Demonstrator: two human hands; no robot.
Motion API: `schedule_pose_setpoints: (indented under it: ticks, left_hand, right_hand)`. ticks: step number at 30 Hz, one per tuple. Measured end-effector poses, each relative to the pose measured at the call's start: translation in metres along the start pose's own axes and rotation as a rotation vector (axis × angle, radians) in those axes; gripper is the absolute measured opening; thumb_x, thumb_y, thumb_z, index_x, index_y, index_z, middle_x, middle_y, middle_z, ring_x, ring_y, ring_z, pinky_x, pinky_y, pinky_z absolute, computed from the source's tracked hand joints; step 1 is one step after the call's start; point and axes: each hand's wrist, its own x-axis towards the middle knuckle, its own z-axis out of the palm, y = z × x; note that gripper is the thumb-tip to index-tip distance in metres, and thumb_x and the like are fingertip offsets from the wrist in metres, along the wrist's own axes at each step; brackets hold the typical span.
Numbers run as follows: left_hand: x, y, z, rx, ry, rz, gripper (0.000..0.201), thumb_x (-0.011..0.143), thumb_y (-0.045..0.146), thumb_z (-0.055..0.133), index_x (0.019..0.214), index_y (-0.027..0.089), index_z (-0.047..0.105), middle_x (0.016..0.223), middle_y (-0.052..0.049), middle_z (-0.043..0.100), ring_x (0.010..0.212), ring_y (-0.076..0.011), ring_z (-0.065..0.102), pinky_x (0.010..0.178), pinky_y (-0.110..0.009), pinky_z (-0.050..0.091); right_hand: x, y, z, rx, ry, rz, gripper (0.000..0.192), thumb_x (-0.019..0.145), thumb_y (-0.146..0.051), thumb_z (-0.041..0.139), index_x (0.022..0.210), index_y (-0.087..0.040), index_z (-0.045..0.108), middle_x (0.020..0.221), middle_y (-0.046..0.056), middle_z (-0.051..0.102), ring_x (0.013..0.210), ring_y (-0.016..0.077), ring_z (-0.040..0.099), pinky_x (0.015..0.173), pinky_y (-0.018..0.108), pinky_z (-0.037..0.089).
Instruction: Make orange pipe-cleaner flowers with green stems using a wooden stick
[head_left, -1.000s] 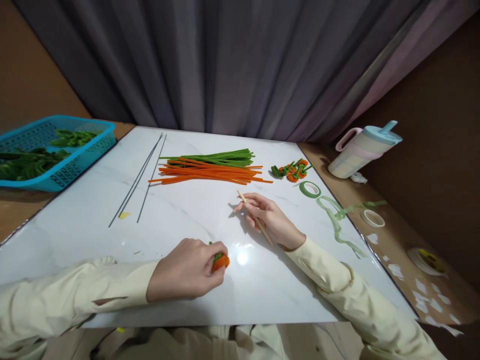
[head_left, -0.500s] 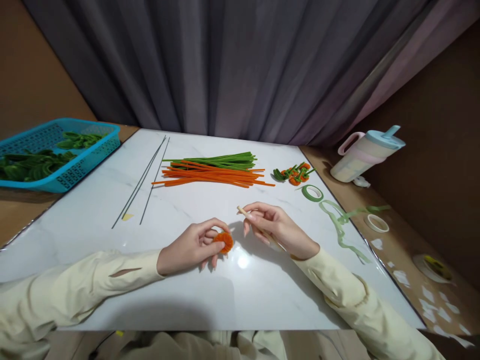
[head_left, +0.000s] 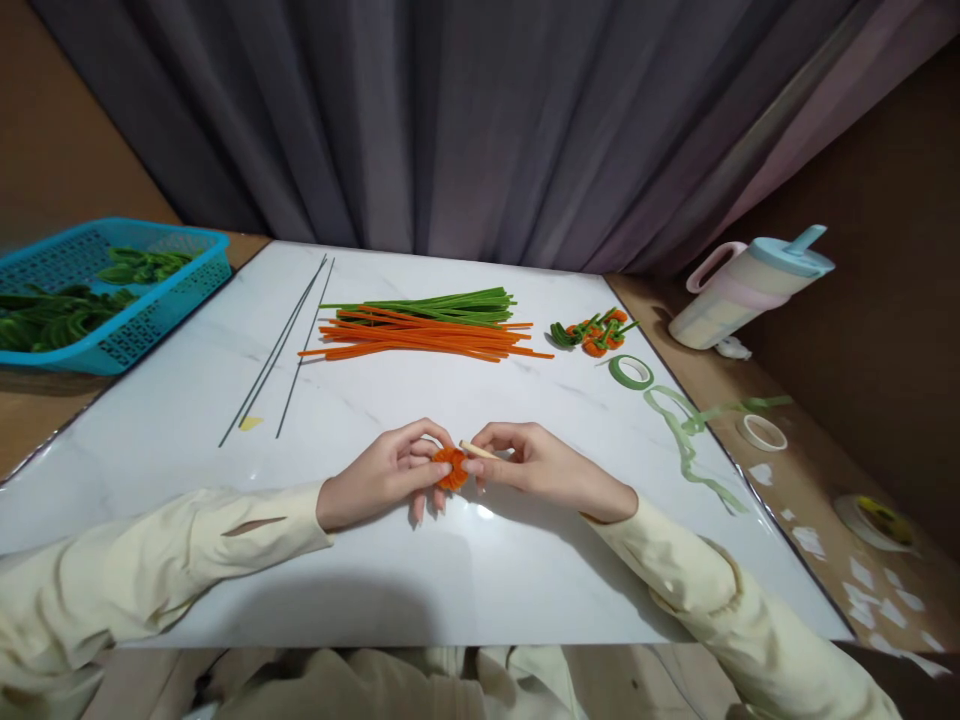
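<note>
Between the thumb and fingers of my left hand (head_left: 394, 468) is a round, fuzzy orange pipe-cleaner piece (head_left: 450, 469), ridged like a small pumpkin or flower. My right hand (head_left: 544, 465) grips a thin wooden stick (head_left: 477, 450), whose tip points left just above the orange piece. The right thumb and fingertips reach the right edge of that piece. Beyond my hands lie a bundle of orange pipe cleaners (head_left: 427, 338) and a green bundle (head_left: 469, 306) behind it. Several finished orange-and-green pieces (head_left: 596, 332) are heaped at the right.
A blue basket (head_left: 150, 330) with green leaf shapes stands at the left. Thin dark wires (head_left: 279, 340) lie near it. On the right are green tape (head_left: 631, 372), a loose tape strip (head_left: 684, 455), a white ring (head_left: 763, 433), paper scraps (head_left: 808, 541) and a tumbler (head_left: 739, 295).
My right hand has moved left with the wooden stick, up to the orange piece. My left hand has turned that piece slightly. The whole view has shifted a little.
</note>
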Motion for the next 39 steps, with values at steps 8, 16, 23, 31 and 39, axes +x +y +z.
schedule_pose_setpoints:
  ticks: [8,16,23,31,39]
  left_hand:
    - [0.004,0.001,-0.004,-0.096,0.015,-0.034,0.029,0.085,0.036,0.055,0.099,0.011,0.052,0.08,-0.011,0.067,0.067,-0.0218,0.068,0.049,-0.027,0.054]
    - [-0.004,0.0,0.005,0.1,0.15,0.122,0.032,0.083,0.036,0.059,0.103,0.017,0.042,0.077,-0.003,0.064,0.062,-0.0151,0.067,0.057,-0.026,0.056]
    - [-0.008,-0.008,0.005,0.332,0.15,0.308,0.021,0.085,0.029,0.056,0.1,0.017,0.047,0.085,-0.004,0.064,0.065,-0.0143,0.068,0.059,-0.025,0.059]
    - [-0.009,-0.004,0.004,0.338,0.137,0.319,0.018,0.086,0.027,0.055,0.097,0.015,0.049,0.078,-0.004,0.065,0.061,-0.0144,0.068,0.058,-0.025,0.06]
    - [-0.008,-0.004,0.006,0.377,0.178,0.361,0.018,0.085,0.026,0.055,0.099,0.015,0.05,0.083,-0.005,0.068,0.066,-0.0139,0.069,0.058,-0.022,0.06]
  right_hand:
    - [0.004,0.005,0.003,0.042,0.062,0.02,0.032,0.079,-0.046,0.062,0.085,-0.014,0.061,0.073,0.001,0.063,0.058,0.0075,0.048,0.056,0.021,0.037]
    - [0.006,0.01,0.013,-0.017,0.209,-0.083,0.027,0.076,-0.039,0.065,0.087,-0.016,0.059,0.078,0.0,0.06,0.059,0.0076,0.047,0.052,0.02,0.038]
    - [0.0,0.006,0.015,-0.278,0.26,-0.282,0.013,0.082,-0.027,0.059,0.09,-0.017,0.058,0.084,0.002,0.057,0.054,0.0059,0.04,0.048,0.019,0.033]
    - [-0.001,0.006,0.016,-0.348,0.264,-0.42,0.008,0.084,-0.024,0.057,0.087,-0.016,0.059,0.082,0.002,0.057,0.054,0.0067,0.04,0.049,0.021,0.033]
    - [-0.002,0.002,0.012,-0.398,0.274,-0.436,0.016,0.087,-0.03,0.056,0.093,-0.016,0.06,0.087,0.004,0.059,0.057,0.0078,0.044,0.051,0.021,0.036]
